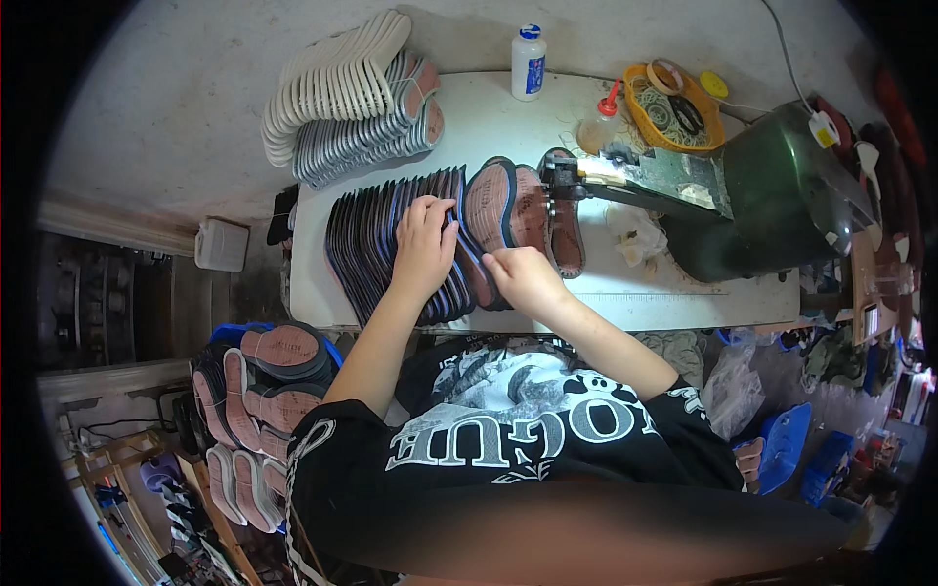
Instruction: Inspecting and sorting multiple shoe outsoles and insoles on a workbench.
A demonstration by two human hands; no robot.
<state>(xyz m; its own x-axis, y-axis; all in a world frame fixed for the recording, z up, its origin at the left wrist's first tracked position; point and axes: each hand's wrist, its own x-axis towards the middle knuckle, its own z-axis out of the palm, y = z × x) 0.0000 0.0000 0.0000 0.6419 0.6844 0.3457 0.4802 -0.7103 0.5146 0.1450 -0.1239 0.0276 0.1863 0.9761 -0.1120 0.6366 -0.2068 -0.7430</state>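
Left hand (422,244): fingers spread flat, pressing on row of dark shoe soles (391,244) standing on edge, table (625,293) centre. Right hand (523,278): fingers curled, pinching sole edge at row's 3 o'clock end. Green machine (772,195) at 2 o'clock.

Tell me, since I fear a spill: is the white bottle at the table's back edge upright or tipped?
Upright. The white bottle stands on its base on the table, with its blue cap on top.
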